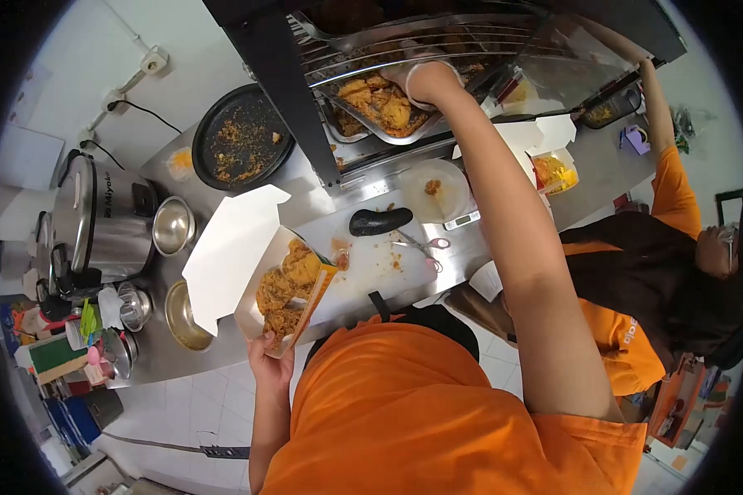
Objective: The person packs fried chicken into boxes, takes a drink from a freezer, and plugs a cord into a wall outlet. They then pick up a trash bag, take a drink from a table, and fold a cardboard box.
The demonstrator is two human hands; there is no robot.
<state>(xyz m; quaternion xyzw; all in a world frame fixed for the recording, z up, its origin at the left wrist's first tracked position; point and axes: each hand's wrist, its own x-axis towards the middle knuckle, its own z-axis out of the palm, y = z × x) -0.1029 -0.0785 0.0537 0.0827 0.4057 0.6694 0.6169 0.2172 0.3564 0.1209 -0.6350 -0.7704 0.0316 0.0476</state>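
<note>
My left hand (270,360) grips the lower end of an open paper takeaway box (312,323), its white lid (231,256) folded back to the left. Pieces of fried chicken (285,285) lie inside the box. My right arm stretches up and forward into a warming cabinet, where my right hand (425,78), in what looks like a clear plastic glove, is beside a metal tray (400,139). More fried chicken (380,103) fills that tray. The fingers of this hand are hidden, so what they hold cannot be made out.
The cabinet's black frame (293,99) stands close to my right arm. On the counter are a cutting board (351,285), scissors (425,244), a dark oblong object (380,221), a scale (461,221) and a black pan (243,136). A co-worker in orange (677,198) stands at right.
</note>
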